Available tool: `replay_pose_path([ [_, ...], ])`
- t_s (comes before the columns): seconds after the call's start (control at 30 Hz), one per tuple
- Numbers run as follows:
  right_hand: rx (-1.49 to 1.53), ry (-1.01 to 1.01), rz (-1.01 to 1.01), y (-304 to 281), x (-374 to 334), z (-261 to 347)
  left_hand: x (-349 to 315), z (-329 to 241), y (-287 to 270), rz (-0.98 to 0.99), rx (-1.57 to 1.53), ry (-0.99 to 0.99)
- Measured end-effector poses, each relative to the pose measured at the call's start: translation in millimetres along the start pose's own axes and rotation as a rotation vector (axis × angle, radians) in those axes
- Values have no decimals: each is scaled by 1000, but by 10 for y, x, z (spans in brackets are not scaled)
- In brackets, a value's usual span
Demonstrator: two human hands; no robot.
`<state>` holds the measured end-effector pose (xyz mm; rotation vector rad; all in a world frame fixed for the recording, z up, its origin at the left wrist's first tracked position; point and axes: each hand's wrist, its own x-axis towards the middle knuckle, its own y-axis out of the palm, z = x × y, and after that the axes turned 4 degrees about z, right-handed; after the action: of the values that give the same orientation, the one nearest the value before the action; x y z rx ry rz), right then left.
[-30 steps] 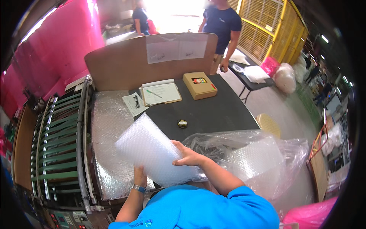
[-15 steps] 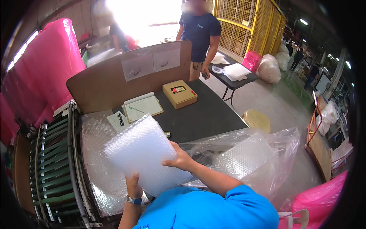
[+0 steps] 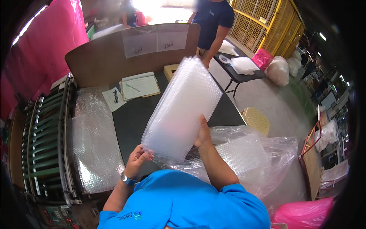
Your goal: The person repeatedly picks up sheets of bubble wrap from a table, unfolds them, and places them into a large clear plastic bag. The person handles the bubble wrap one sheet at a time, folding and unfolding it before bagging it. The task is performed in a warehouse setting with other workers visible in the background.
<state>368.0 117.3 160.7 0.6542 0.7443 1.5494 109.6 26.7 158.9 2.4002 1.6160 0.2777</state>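
Between my two hands I hold up a stack of bubble wrap sheets [image 3: 183,103], tilted with its top leaning away to the right. My left hand [image 3: 138,160] is closed on the lower left corner, fingers pinching the edges. At the right edge my right hand [image 3: 203,131] grips the stack with its thumb on the front face; its other fingers are hidden behind. Below the stack lies a clear plastic bag [image 3: 274,152] with more bubble wrap [image 3: 244,156] inside, on the dark table [image 3: 129,118]. The stack partly covers a cardboard box [image 3: 170,71].
A clipboard [image 3: 140,87] with papers and pen, and glasses [image 3: 115,96] on a sheet, lie farther back. Bubble wrap [image 3: 95,141] lies beside a roller conveyor [image 3: 47,141] at left. Another person [image 3: 211,26] stands behind the brown divider [image 3: 95,57]. A yellow stool [image 3: 256,120] stands right.
The stack has turned more upright and moved to the right, covering most of the box. My left hand has moved up to its corner; my right hand has shifted right along with it.
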Motion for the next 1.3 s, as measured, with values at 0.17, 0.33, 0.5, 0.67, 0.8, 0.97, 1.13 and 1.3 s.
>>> replay_pose_path([
  [0.17, 98, 117, 102, 75, 23, 77, -45, -135, 162, -161, -23, 60],
  [0.33, 144, 188, 160, 125, 49, 50, -149, -78, 117, -267, 13, 68],
  [0.5, 119, 243, 160, 94, 62, -18, -237, -51, 122, -340, -42, 132],
  [0.67, -43, 284, 194, 138, 131, 40, -144, -412, 29, -337, 26, 198],
  [0.8, -772, -66, 340, 670, 89, 46, -20, -494, -110, -373, 171, 297],
  [0.97, -804, -20, 610, 845, 62, -78, 71, -260, -307, -409, -92, 64],
  [1.13, -191, 264, 699, 1012, -5, 69, -4, -12, -461, -239, -828, 67],
  [1.3, -278, 281, 625, 919, 54, 4, 11, -4, -407, -207, -896, 167],
])
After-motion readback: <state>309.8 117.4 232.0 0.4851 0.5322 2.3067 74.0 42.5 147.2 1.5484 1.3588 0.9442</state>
